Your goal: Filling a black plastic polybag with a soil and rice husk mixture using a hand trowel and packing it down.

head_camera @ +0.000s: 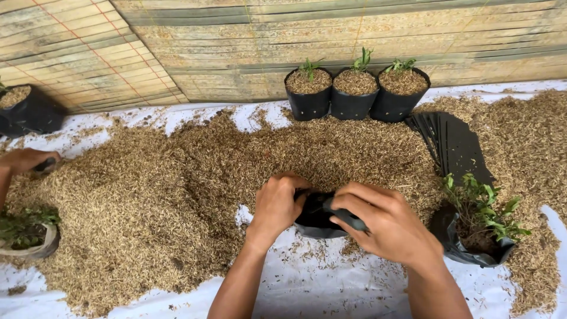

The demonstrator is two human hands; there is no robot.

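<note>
My left hand [277,207] and my right hand [387,227] both grip a small empty black plastic grow bag [316,217] low over the white sheet [331,283], fingers pulling at its rim. The bag's mouth faces the big heap of rice husk [177,183] just beyond it. Most of the bag is hidden by my fingers.
Three filled black bags with seedlings [354,88] stand by the bamboo wall. A fanned stack of flat black bags [452,142] lies at right, above a bag of green seedlings [478,227]. Another person's hand [26,160] works at far left near a seedling bundle [26,230].
</note>
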